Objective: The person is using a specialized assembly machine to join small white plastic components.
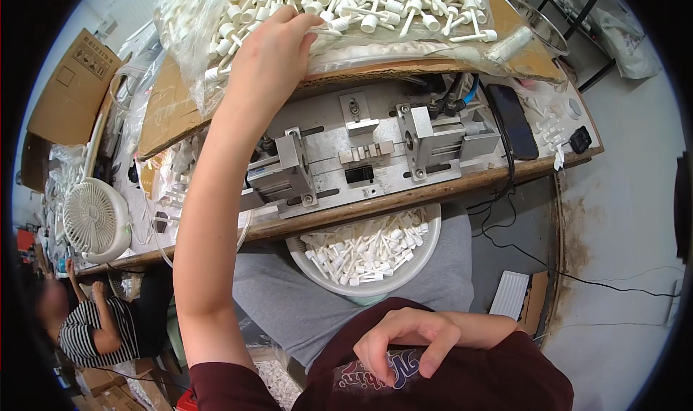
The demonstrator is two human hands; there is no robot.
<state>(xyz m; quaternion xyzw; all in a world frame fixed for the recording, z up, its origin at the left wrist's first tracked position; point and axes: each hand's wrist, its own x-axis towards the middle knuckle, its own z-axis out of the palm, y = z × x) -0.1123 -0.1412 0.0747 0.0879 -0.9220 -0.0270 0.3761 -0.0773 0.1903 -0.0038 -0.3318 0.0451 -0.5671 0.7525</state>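
My left hand [273,55] reaches to the near edge of a heap of white plastic pieces [368,22], each a thin stem with a cup-like end. Its thumb and forefinger close on the stem of one piece [328,32]. In front of my chest hangs my right hand [411,336], loosely curled with the thumb apart and nothing visible in it. Between the heap and me lies a metal fixture [336,176] with a block at each side and a small slotted holder [366,152] in the middle. A round white basket [435,230] of similar pieces rests on my lap.
The heap sits in clear plastic on a cardboard sheet [173,97] above the fixture. Right of the fixture are a dark phone [514,120] and cables. A white fan [95,219] stands at the left, with another person in a striped top [94,331] beyond.
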